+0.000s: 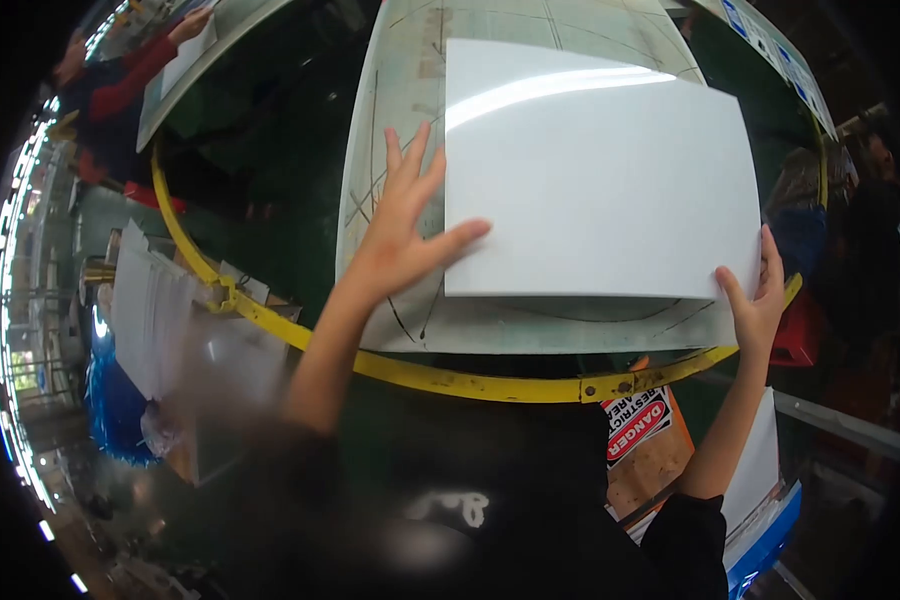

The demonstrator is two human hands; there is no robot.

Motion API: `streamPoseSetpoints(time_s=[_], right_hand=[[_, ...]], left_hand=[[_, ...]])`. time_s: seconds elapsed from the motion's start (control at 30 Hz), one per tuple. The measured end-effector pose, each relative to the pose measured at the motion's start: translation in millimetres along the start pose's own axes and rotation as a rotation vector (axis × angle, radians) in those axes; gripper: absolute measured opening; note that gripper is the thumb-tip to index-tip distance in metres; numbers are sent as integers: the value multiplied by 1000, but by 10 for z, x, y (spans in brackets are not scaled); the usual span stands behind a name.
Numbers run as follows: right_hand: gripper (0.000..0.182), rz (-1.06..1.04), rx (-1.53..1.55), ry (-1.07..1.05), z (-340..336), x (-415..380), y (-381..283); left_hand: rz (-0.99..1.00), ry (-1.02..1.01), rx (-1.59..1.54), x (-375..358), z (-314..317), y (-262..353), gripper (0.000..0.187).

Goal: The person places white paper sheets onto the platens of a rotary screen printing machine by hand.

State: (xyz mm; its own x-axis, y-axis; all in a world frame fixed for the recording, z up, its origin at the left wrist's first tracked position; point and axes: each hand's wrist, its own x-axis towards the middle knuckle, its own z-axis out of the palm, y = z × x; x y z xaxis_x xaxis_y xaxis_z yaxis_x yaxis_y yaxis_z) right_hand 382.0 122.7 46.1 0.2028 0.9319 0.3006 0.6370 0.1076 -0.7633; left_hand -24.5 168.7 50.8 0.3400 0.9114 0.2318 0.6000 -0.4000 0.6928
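Note:
A glossy white sheet (pixel 590 200) lies on a pale worktop (pixel 410 80) that carries dark scribbled lines. My left hand (pixel 400 225) is at the sheet's left edge, fingers spread, with the thumb reaching over the white surface. Whether that thumb touches the sheet cannot be made out. At the lower right corner, my right hand (pixel 758 300) grips the sheet's edge between thumb and fingers. A bright band of light reflects across the sheet's upper part.
A yellow curved rail (pixel 470 385) runs around the worktop's near side. Danger signs (pixel 638 425) sit below it at right. Stacked white sheets (pixel 150 310) stand at left. Another person's red sleeve (pixel 135 80) shows at upper left beside another worktop. A blue-edged stack (pixel 765 530) is at lower right.

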Motion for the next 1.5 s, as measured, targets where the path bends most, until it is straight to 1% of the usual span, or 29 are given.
streamPoseSetpoints(time_s=[0.07, 0.1, 0.2, 0.3, 0.4, 0.5, 0.6, 0.8, 0.9, 1.0, 1.1, 1.2, 1.3, 1.4, 1.5], right_hand=[[76, -46, -177, 14, 111, 172, -49], [83, -53, -263, 32, 183, 235, -137], [88, -20, -334, 74, 404, 352, -223], [91, 36, -380, 73, 584, 370, -274], [91, 73, -413, 36, 710, 372, -274], [90, 74, -412, 23, 773, 357, -265], [90, 76, -418, 22, 784, 342, -204], [90, 74, -446, -8, 801, 361, -142], [91, 69, -456, -21, 803, 363, -144], [91, 46, -445, -18, 836, 359, -113], [92, 48, -455, -17, 854, 366, -112], [92, 61, -441, -31, 864, 377, -106], [92, 49, -454, -38, 871, 389, -64], [92, 48, -446, -49, 884, 393, -37], [91, 55, -439, -48, 898, 400, -23]], left_hand=[[-48, -30, 22, 196, -47, -185, 85], [-59, -53, 25, 291, -71, -286, 90], [-68, -47, 64, 439, -80, -493, 97], [-68, -88, 217, 464, -25, -723, 105], [-48, -115, 336, 444, -17, -884, 108], [-44, -108, 393, 402, -3, -969, 103], [-24, -87, 418, 379, 36, -981, 104], [-65, -105, 444, 391, 23, -971, 105], [-50, -103, 452, 386, 24, -1016, 104], [-50, -111, 472, 384, 26, -1085, 110], [-101, -135, 462, 376, 48, -1094, 110], [-109, -89, 474, 358, 72, -1098, 110], [-223, -35, 424, 335, 72, -969, 103], [-282, -58, 457, 306, 68, -833, 93], [-278, -13, 444, 275, 71, -769, 86]])
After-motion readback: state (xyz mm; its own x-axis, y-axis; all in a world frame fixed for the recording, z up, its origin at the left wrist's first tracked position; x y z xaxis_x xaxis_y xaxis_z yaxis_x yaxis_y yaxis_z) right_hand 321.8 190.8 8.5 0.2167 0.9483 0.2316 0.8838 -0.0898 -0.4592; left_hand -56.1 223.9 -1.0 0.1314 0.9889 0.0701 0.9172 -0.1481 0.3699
